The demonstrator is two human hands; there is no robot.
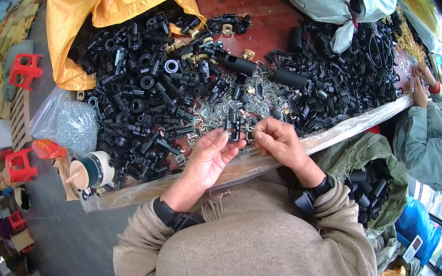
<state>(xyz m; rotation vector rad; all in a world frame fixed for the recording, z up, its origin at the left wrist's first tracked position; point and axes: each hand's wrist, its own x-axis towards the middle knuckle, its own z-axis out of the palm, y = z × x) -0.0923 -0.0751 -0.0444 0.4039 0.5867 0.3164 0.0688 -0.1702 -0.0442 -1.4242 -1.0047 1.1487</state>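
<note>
My left hand [208, 157] is closed round a small black plastic fitting [232, 125], held upright above the near edge of the table. A light metal-coloured spot shows at its lower end. Just to the right, my right hand [282, 143] is closed in a pinch, thumb against the curled forefinger. Whatever lies in that pinch is too small to make out. Behind both hands spreads a heap of bent silvery metal hooks [259, 99]. Similar black fittings [140, 95] are piled to the left, and small black pieces [337, 91] to the right.
A wooden rail [250, 169] under plastic film edges the table. At left lie a yellow woven sack [122, 1], a bag of small metal parts [77, 126] and a white cylindrical container [100, 168]. Another person's hand [420, 92] works at far right. A green sack [393, 175] holds black cylinders.
</note>
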